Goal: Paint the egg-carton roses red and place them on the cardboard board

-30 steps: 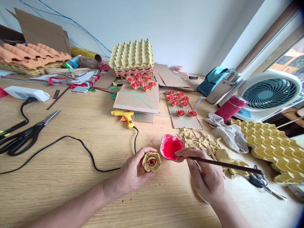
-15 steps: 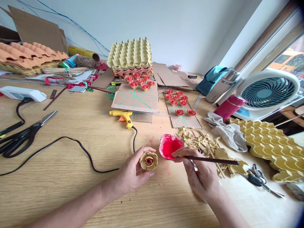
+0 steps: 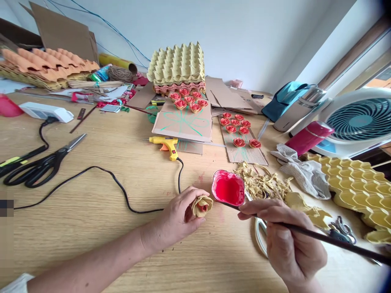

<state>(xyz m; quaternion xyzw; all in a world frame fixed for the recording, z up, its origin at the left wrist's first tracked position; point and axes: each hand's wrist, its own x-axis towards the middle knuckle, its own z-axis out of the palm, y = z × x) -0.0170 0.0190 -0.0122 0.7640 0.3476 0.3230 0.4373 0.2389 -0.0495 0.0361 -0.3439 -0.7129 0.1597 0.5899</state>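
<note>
At six o'clock over bench (image 3: pixel 61 232): left hand (image 3: pixel 180 211), fingers grasping tan flower (image 3: pixel 202 206) with red centre. At four o'clock: right hand (image 3: pixel 290 240), fingers pinching dark brush (image 3: pixel 331 240), tip near flower and paint bowl (image 3: pixel 227 176). Bowl sits two o'clock from flower.

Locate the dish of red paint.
In the head view, the dish of red paint sits right of centre on the table, beyond the gap between left hand and right hand, tan scraps at its right.
</note>
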